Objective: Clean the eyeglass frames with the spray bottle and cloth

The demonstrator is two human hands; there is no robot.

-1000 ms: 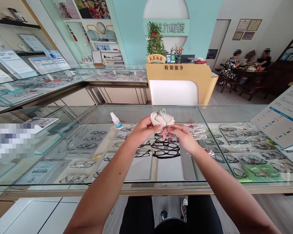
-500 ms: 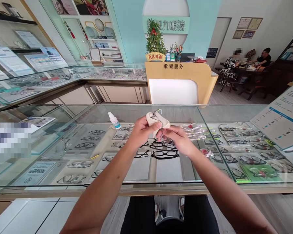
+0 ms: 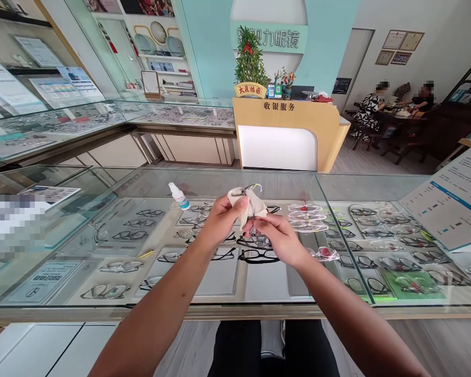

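Note:
A pale cleaning cloth (image 3: 259,206) is bunched around a pair of glasses above the glass counter. The glasses' curved temple tip (image 3: 258,186) pokes out beyond the top of the cloth. My left hand (image 3: 224,217) is closed, its thumb pressing the cloth from the left. My right hand (image 3: 278,234) pinches the lower part of the glasses at the cloth's bottom edge. Most of the frame and its lenses are hidden by cloth and fingers. Below my hands, black-framed glasses (image 3: 259,255) lie in the display case.
A white spray bottle (image 3: 179,197) stands on the glass counter (image 3: 223,303), left of my hands. Rows of clear-rimmed glasses (image 3: 305,217) lie to the right. A printed sign (image 3: 451,196) leans at far right. Beyond are a wooden cashier desk (image 3: 290,112) and two seated people.
Both hands, with cloth and glasses, sit slightly further left and lower in the picture. The cloth's folds have shifted a little between the fingers. The camera view has moved slightly too.

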